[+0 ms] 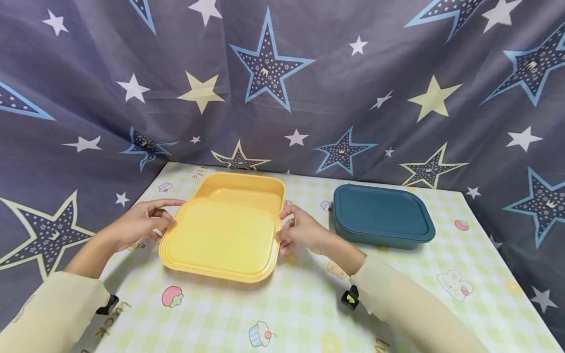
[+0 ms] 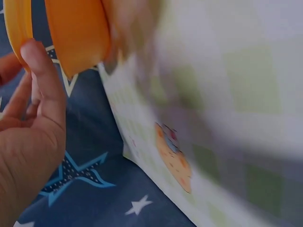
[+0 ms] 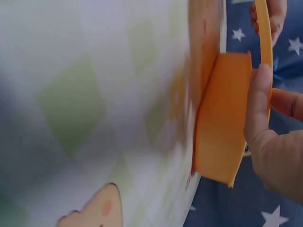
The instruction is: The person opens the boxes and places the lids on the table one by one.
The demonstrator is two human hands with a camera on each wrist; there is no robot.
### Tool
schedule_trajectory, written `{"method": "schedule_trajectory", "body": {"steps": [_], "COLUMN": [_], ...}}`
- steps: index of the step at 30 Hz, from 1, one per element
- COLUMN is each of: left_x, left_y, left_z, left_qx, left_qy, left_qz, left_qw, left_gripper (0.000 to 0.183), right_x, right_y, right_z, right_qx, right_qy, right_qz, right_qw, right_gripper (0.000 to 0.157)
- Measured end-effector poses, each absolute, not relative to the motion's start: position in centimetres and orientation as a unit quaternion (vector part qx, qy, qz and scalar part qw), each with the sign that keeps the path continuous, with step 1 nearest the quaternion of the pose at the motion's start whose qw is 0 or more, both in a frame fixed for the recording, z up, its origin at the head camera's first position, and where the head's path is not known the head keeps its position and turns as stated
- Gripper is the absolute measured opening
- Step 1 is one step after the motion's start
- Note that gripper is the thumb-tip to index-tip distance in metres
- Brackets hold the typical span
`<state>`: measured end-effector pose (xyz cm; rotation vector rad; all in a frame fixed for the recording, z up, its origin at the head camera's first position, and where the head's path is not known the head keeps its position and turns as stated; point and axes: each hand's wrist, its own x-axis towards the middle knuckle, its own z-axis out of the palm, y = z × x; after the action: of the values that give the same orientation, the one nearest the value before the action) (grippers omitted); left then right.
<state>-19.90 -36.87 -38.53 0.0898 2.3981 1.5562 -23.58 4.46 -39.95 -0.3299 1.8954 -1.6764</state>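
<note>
A yellow lid (image 1: 222,240) is held between both hands, raised over the front part of a yellow food container (image 1: 243,184). My left hand (image 1: 143,223) pinches the lid's left edge between thumb and fingers. At the right edge, my right hand (image 1: 300,230) grips it the same way. Both wrist views show a gap between the lid (image 3: 266,38) and the container (image 3: 220,113), which sits on the table. The container's back inside wall shows beyond the lid; its front part is hidden beneath.
A dark blue container with its lid on (image 1: 381,215) stands at the right rear of the table. The checkered tablecloth (image 1: 212,314) has printed cupcakes, strawberries and a rabbit. A star-patterned curtain (image 1: 309,88) hangs close behind the table and at its sides.
</note>
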Motion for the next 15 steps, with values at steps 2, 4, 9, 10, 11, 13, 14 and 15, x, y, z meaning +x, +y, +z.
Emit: {"method": "schedule_trajectory", "body": {"steps": [2,4,9,10,11,13,14,15], "left_x": [-19.4,-18.9,-18.2,-18.1,-18.1,-18.0,-18.0,-18.0], "left_y": [-37.3,-37.7,-37.9,-37.9,-37.8,-37.7,-37.7,-37.6], "left_z": [-38.8,-39.1,-39.7,-39.8,-39.8,-39.9,-40.0,-40.1], "left_qx": [0.048,0.065,0.099,0.099,0.099,0.093,0.086,0.080], "left_qy": [0.820,0.806,0.779,0.778,0.777,0.781,0.784,0.787], "left_qz": [0.549,0.561,0.576,0.575,0.573,0.564,0.558,0.553], "left_qw": [0.157,0.177,0.226,0.233,0.241,0.252,0.258,0.263], "left_gripper": [0.058,0.056,0.053,0.054,0.056,0.060,0.062,0.064], "right_x": [-23.0,-22.6,-22.1,-22.1,-22.0,-22.0,-21.9,-21.9], "right_y": [4.4,4.3,4.3,4.3,4.3,4.3,4.2,4.2], "right_z": [-40.2,-40.4,-40.9,-41.1,-41.2,-41.5,-41.7,-41.8], "right_qx": [-0.125,-0.125,-0.134,-0.136,-0.139,-0.144,-0.144,-0.145], "right_qy": [0.718,0.724,0.738,0.740,0.740,0.739,0.737,0.736], "right_qz": [-0.614,-0.601,-0.573,-0.567,-0.563,-0.554,-0.552,-0.551], "right_qw": [0.303,0.314,0.331,0.335,0.341,0.355,0.362,0.366], "right_gripper": [0.046,0.045,0.042,0.041,0.041,0.041,0.041,0.042]}}
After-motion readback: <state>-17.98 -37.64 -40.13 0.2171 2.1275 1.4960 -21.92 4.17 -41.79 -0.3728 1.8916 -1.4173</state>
